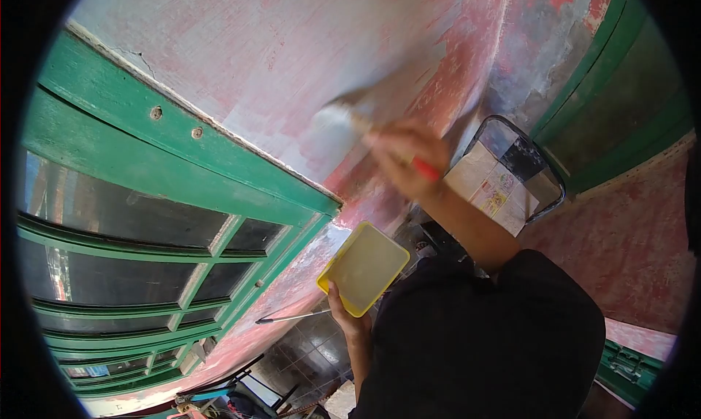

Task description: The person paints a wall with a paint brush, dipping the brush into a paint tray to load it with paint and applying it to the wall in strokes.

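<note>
A paintbrush point(355, 121) with a red handle end is held in my right hand point(410, 156), its pale bristles at the wall point(292, 76). Hand and brush are blurred by motion. The wall is pink with whitish paint streaks over it. Lower down, my left hand point(347, 317) grips the near edge of a yellow rectangular container point(365, 269). Greyish-white content fills most of that container, and its tilt shows the inside.
On the left stands a green window frame point(175, 167) with glass panes. A black-framed chair point(558, 185) with cardboard on it is at right. Beneath lie a tiled floor point(314, 346), a thin pole point(292, 317) and assorted items point(244, 401).
</note>
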Action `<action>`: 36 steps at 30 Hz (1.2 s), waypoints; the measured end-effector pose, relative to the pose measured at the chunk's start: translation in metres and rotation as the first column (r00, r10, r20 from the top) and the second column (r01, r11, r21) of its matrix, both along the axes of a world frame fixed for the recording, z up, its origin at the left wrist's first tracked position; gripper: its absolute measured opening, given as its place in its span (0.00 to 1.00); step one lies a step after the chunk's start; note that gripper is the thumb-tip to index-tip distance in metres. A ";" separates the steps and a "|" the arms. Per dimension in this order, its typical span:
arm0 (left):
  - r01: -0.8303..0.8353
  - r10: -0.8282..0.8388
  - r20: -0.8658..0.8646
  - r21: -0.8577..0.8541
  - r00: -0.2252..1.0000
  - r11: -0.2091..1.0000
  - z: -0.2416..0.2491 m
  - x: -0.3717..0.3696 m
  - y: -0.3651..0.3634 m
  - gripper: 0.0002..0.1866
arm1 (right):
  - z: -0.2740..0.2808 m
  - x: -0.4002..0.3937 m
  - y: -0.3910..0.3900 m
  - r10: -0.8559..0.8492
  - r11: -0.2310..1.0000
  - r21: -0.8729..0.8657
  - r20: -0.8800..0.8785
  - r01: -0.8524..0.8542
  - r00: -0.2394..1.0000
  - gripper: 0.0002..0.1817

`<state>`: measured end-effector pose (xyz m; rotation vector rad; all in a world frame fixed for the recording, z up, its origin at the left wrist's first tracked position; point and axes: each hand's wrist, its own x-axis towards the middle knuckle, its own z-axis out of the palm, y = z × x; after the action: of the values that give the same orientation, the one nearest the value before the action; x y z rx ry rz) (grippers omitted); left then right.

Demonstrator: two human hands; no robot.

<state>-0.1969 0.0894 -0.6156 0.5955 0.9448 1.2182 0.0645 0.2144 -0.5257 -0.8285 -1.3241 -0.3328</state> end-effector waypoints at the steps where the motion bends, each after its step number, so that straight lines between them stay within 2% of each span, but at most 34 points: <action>1: -0.011 0.010 -0.023 -0.005 1.000 1.000 0.000 -0.001 -0.001 0.30 | -0.002 0.016 0.008 -0.110 0.994 0.026 0.009 0.110 0.994 0.14; 3: -0.001 0.001 -0.002 0.001 1.000 1.000 -0.002 -0.003 -0.001 0.30 | -0.003 0.036 0.009 -0.228 0.974 -0.010 -0.107 0.228 0.968 0.12; 4: 0.008 -0.008 0.015 0.007 1.000 1.000 -0.003 -0.006 -0.002 0.29 | -0.004 0.037 0.004 -0.221 0.975 -0.013 -0.104 0.220 0.970 0.12; 6: 0.014 -0.014 0.020 -0.006 1.000 1.000 0.000 -0.007 -0.003 0.29 | -0.004 0.032 -0.010 -0.345 0.938 -0.044 -0.167 0.343 0.924 0.11; 7: 0.034 -0.034 0.023 -0.014 0.999 0.999 0.000 -0.008 -0.003 0.29 | -0.007 0.021 -0.020 -0.334 0.942 -0.032 -0.104 0.333 0.937 0.12; 9: 0.024 -0.024 0.018 -0.019 1.000 1.000 -0.001 -0.009 -0.002 0.29 | -0.018 -0.006 -0.037 -0.143 0.988 -0.065 0.004 0.143 0.990 0.14; 11: 0.019 -0.019 0.007 -0.029 1.000 0.999 0.001 -0.011 -0.002 0.29 | -0.030 -0.035 -0.049 0.035 0.994 -0.101 -0.009 -0.036 0.999 0.15; 16: 0.058 -0.058 0.055 0.003 0.997 0.998 0.011 -0.012 0.000 0.29 | -0.044 -0.054 -0.043 0.140 0.979 -0.149 -0.025 -0.142 0.990 0.17; 18: 0.035 -0.035 0.037 -0.008 0.999 0.999 0.005 -0.012 0.000 0.29 | -0.049 -0.041 -0.028 0.041 0.988 -0.149 0.066 -0.031 0.997 0.16; 19: 0.007 -0.006 0.015 -0.019 1.000 1.000 0.002 -0.014 0.000 0.29 | -0.047 -0.031 -0.022 0.043 0.988 -0.149 0.067 -0.032 0.997 0.16; 21: 0.007 -0.006 0.016 -0.025 1.000 1.000 -0.001 -0.017 -0.003 0.29 | -0.041 -0.012 -0.016 -0.201 0.976 -0.098 -0.057 0.194 0.978 0.16; 24: 0.005 -0.004 0.028 -0.036 1.000 0.999 -0.001 -0.018 -0.002 0.29 | -0.028 -0.014 -0.029 -0.240 0.969 -0.100 -0.144 0.227 0.960 0.16; 25: 0.012 -0.010 0.031 -0.047 0.999 0.999 -0.001 -0.017 -0.003 0.29 | -0.017 -0.018 -0.036 -0.193 0.979 -0.074 0.001 0.192 0.981 0.17; 26: 0.013 -0.011 0.031 -0.050 0.999 0.999 -0.003 -0.018 -0.003 0.29 | -0.014 -0.027 -0.040 -0.194 0.978 -0.076 0.001 0.193 0.981 0.17; 28: 0.033 -0.033 0.027 -0.017 0.999 0.999 -0.008 -0.019 -0.002 0.30 | -0.012 -0.050 -0.045 0.053 0.997 -0.061 0.029 -0.052 0.998 0.16; 31: 0.031 -0.030 0.028 -0.036 0.999 0.999 -0.006 -0.018 -0.002 0.30 | -0.015 -0.065 -0.048 0.144 0.986 -0.085 0.021 -0.142 0.989 0.17; 36: 0.032 -0.030 0.055 -0.029 0.998 0.999 -0.005 -0.015 -0.002 0.30 | -0.023 -0.066 -0.048 0.158 0.981 -0.118 0.023 -0.155 0.987 0.18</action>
<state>-0.2120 0.0874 -0.6204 0.5492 0.9032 1.1850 -0.0017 0.1664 -0.5489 -0.8127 -1.4398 -0.1464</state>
